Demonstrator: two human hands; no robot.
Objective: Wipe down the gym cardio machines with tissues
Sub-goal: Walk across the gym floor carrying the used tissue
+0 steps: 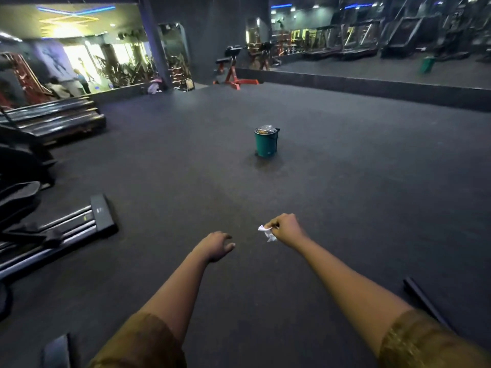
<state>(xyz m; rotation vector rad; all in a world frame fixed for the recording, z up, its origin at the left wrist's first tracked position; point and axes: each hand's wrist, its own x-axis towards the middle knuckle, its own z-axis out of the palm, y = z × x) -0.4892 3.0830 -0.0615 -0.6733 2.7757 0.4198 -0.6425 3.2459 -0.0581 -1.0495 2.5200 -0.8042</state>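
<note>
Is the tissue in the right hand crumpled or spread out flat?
Crumpled: the tissue is a small bunched wad pinched in the right hand, not a flat sheet.

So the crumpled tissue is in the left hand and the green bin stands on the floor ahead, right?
No, the head view shows the tissue pinched in the right hand; the left hand is empty. The green bin is on the floor ahead.

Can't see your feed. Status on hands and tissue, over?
Right hand pinching crumpled tissue. Left hand loose, holding nothing. Green bin ahead on floor; cardio machine off left, not in the way.
</note>
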